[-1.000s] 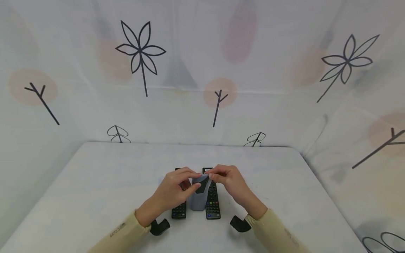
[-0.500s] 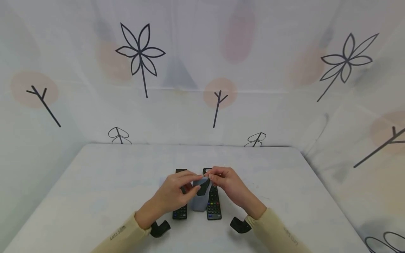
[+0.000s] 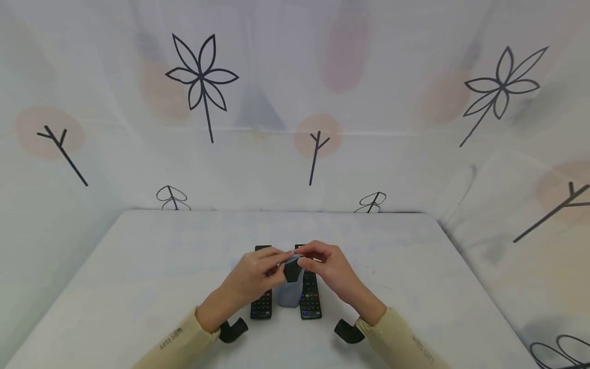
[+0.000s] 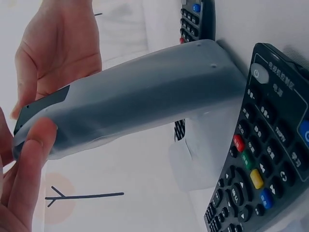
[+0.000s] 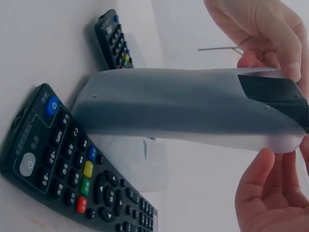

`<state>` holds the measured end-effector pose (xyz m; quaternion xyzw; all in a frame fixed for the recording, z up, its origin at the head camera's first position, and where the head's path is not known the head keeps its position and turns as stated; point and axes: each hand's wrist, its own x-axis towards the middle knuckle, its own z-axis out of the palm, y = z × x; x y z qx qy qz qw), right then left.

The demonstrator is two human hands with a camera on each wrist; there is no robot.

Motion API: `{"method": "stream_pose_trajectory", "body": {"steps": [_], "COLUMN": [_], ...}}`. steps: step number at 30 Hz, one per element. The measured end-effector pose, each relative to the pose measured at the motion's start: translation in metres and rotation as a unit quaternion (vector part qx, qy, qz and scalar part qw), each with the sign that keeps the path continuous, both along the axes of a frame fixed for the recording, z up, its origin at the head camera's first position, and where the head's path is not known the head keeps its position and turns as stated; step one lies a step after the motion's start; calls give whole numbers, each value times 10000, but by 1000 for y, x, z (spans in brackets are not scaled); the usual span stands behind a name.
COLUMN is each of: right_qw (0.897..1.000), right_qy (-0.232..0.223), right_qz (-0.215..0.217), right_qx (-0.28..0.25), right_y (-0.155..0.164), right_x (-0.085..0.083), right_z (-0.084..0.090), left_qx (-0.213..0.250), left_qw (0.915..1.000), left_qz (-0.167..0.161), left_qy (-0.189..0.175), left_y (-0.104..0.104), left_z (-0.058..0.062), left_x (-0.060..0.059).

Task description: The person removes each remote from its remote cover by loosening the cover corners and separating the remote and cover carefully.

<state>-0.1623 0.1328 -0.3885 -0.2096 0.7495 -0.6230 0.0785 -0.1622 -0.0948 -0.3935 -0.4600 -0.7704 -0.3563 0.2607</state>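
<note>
Remote control (image 3: 291, 287) in a translucent grey sleeve stands tilted between two bare remotes (image 3: 310, 297) on the white table (image 3: 138, 287), its top pinched by left hand (image 3: 258, 279) and right hand (image 3: 329, 269), sleeve apparently nearly fully on, dark tip uncovered.

Small dark lettering on the left sleeve (image 3: 171, 342), near the cuff, looks like "Lets Slim" but isn't sharp. Similar print on the right sleeve (image 3: 421, 348) is unreadable. Remote (image 4: 270, 145) has a power symbol on its top button; white key captions beside it too blurred to read.
</note>
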Motion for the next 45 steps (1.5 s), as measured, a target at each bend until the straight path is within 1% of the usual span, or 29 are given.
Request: {"method": "stream_pose_trajectory", "body": {"steps": [3, 7, 12, 17, 24, 28, 29, 31, 33, 35, 36, 37, 38, 40, 45], "right_qw": [10000, 9999, 9994, 9988, 9989, 9988, 9988, 9985, 9985, 9988, 9990, 9991, 9992, 9993, 9997], "right_qy": [47, 81, 289, 432, 380, 392, 408, 453, 446, 376, 327, 272, 219, 135, 22], "right_qz": [-41, -71, -169, -223, -286, -259, -253, -279, -288, -308, -311, -314, -322, -319, -161], "right_qx": [2, 8, 54, 18, 0, -104, -127, -116, -89, -65, -70, -89, -108, -134, -203], "right_y": [-1, -2, -2, -2, -2, -2, -2, -3, -3, -3, -3, -3, -3, -2, 4], "right_x": [1, 2, 1, 0, 1, 5, 6, 7, 8, 8, 8, 9, 9, 8, 7], "right_z": [1, 1, -1, -1, -1, -1, -1, -1, -2, -2, -2, -3, -3, -4, -7], "left_qx": [6, 86, 242, 405, 478, 617, 664, 760, 870, 1003, 1055, 1103, 1115, 1131, 1064], "left_qw": [10000, 9999, 9983, 9944, 9902, 9860, 9841, 9763, 9628, 9459, 9381, 9326, 9295, 9276, 9298], "left_qz": [38, 46, -6, -53, 32, 42, 45, 50, 38, 31, 40, 35, 48, 54, 100], "left_qy": [41, -113, -524, -974, -1313, -1551, -1649, -2024, -2559, -3086, -3298, -3437, -3516, -3561, -3522], "left_y": [0, 0, 0, 1, 4, 4, 4, 2, 0, -1, -1, -1, -1, -1, -2], "left_z": [1, 1, -1, 0, 6, 6, 5, 3, 1, -1, -1, -1, -2, -1, 1], "left_x": [-1, -1, -2, -2, 0, 0, 0, -1, -1, -1, -1, -1, -1, -1, -2]}}
